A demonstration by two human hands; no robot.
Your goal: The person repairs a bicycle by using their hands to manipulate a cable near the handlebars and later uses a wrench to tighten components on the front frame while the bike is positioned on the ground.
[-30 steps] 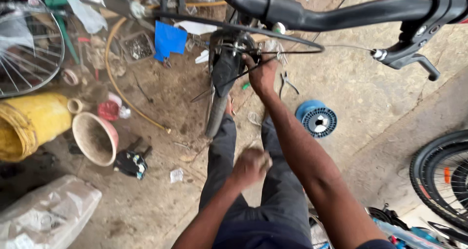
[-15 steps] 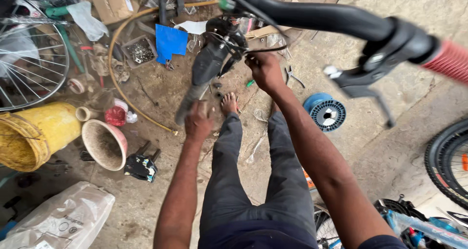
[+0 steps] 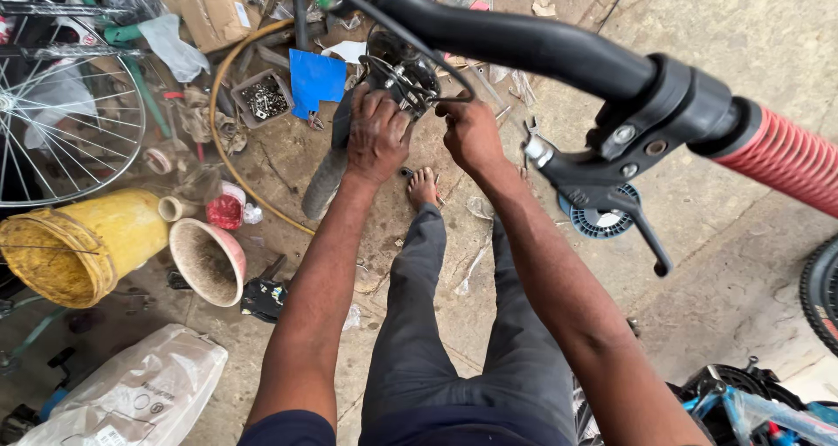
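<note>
My left hand (image 3: 377, 136) closes its grip over the top of the bicycle's front tyre (image 3: 330, 171), down by the brake assembly (image 3: 403, 72). My right hand (image 3: 471, 134) is curled at the same brake, fingers pinched on what looks like a cable, though I can't make it out clearly. The handlebar (image 3: 524, 40) and its brake lever (image 3: 611, 188) hang close above, over the dirt floor (image 3: 698, 263).

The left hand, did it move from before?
Yes. The left hand went up from the lap to the bike's front wheel, next to the right hand.
</note>
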